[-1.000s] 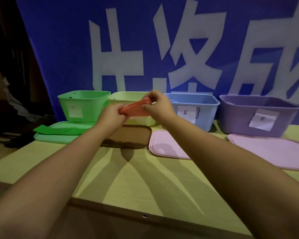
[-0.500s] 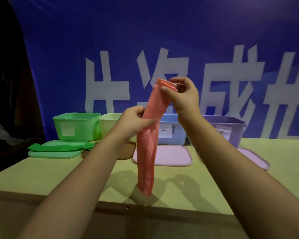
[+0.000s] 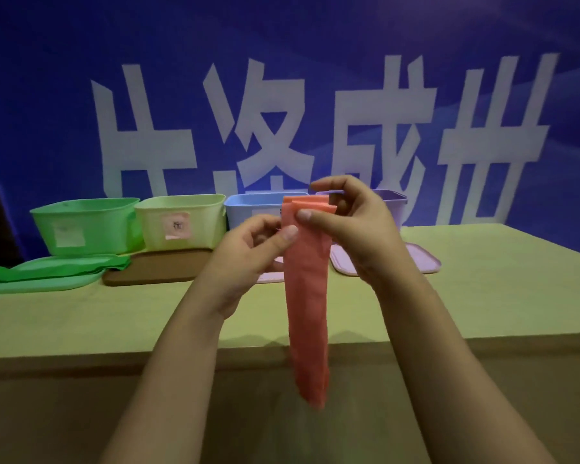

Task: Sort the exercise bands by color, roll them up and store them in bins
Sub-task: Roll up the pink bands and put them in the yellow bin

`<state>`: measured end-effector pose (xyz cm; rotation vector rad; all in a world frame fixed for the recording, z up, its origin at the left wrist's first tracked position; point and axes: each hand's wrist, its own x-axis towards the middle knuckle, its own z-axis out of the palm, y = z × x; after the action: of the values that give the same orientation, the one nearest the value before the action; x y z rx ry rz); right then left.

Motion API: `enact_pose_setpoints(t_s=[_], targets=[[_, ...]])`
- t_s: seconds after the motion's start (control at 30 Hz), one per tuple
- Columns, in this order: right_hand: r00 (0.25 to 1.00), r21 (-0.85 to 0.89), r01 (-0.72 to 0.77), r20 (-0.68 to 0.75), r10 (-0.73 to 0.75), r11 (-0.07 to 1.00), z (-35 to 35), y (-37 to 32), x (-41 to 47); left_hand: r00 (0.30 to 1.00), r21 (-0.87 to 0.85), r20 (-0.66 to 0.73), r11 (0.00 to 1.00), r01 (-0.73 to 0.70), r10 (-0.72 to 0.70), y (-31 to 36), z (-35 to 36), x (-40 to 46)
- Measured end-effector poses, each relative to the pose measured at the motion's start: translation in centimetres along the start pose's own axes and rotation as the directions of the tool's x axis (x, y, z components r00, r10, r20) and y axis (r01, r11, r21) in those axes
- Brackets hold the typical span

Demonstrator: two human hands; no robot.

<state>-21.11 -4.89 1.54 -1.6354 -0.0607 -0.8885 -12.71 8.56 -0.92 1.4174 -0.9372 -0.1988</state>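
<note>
I hold the orange band [image 3: 307,296] up in front of me, above the near edge of the table [image 3: 482,296], and it hangs straight down past that edge. My right hand [image 3: 352,226] pinches the folded top end between thumb and fingers, and my left hand [image 3: 252,249] pinches the strip just below, thumb on its near face. Half a second ago my right hand was higher, with the top end up against the blue banner [image 3: 282,78]; now it sits level with the bin rims. The green bin [image 3: 84,226], the yellow bin [image 3: 185,222], the blue bin [image 3: 252,205] and the purple bin [image 3: 394,202] stand in a row at the back, lids lying in front. A green band [image 3: 54,267] lies on the green lid [image 3: 41,284].
</note>
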Motion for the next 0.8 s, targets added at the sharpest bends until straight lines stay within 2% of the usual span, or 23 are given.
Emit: enact_pose_setpoints(t_s=[0.1, 0.37, 0.47, 0.57, 0.67, 0.8], targets=[[0.999, -0.067, -0.011, 0.035, 0.013, 0.998, -0.4, 0.5, -1.6, 0.994, -0.005, -0.075, 0.997, -0.08, 0.079, 0.5, 0.4, -0.5], [0.998, -0.161, 0.062, 0.03, -0.058, 0.985, -1.8, 1.6, -5.0, 0.988, 0.021, 0.006, 0.988, -0.154, 0.154, -0.1, 1.9, -2.5], [0.996, -0.158, 0.085, 0.019, -0.083, 0.984, -2.0, 1.9, -5.8, 0.985, -0.016, -0.023, 0.985, -0.173, 0.172, -0.3, 2.1, -3.1], [0.99, -0.128, 0.13, -0.034, -0.135, 0.983, -1.7, 2.3, -6.3, 0.984, -0.056, -0.075, 0.984, -0.168, 0.164, -0.5, 2.3, -3.2], [0.979, -0.084, 0.177, -0.087, -0.184, 0.981, -1.4, 2.6, -6.7, 0.991, -0.155, -0.069, 0.98, -0.122, 0.112, -0.6, 2.3, -3.2], [0.975, -0.058, 0.172, -0.134, -0.178, 0.983, -1.2, 2.7, -7.0, 0.996, -0.274, -0.063, 0.959, -0.072, 0.057, -0.6, 2.2, -3.1]])
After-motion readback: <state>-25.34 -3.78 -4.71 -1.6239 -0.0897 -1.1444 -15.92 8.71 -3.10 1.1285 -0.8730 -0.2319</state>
